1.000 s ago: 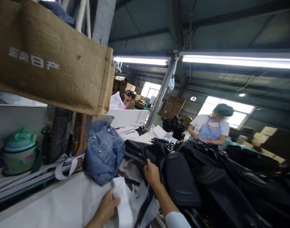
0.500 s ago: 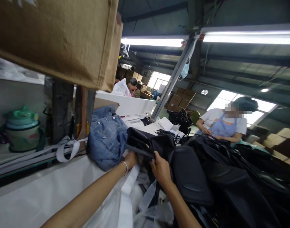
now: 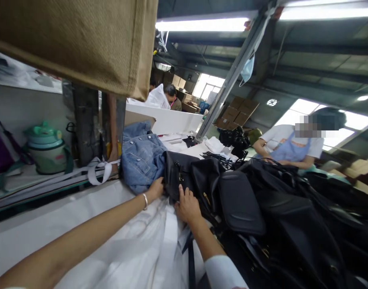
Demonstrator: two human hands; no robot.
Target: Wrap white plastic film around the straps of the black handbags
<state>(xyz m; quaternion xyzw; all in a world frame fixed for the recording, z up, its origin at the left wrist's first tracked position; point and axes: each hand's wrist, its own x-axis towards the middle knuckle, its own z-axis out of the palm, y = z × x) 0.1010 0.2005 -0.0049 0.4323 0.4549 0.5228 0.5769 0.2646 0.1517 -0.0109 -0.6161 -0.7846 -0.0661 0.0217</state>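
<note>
Bag [image 3: 171, 172], black and smooth with a gold clasp [image 3: 180, 176], lying between denim [image 3: 138, 168] and more black bags [image 3: 295, 228].

Left hand [image 3: 156, 188] meets the bag's left edge, fingertips hidden, so whether it pinches I cannot tell; right hand [image 3: 188, 204] rests on the front, fingers slightly spread, index just under the clasp. White sheeting [image 3: 126, 249] lies beneath the forearms; behind the bag shows the white desk [image 3: 193, 150]. Across the room: a green flask [image 3: 49, 154], a tan bag [image 3: 81, 44] above it, a slanting post [image 3: 228, 76], a co-worker [image 3: 292, 151] in a blue apron.
</note>
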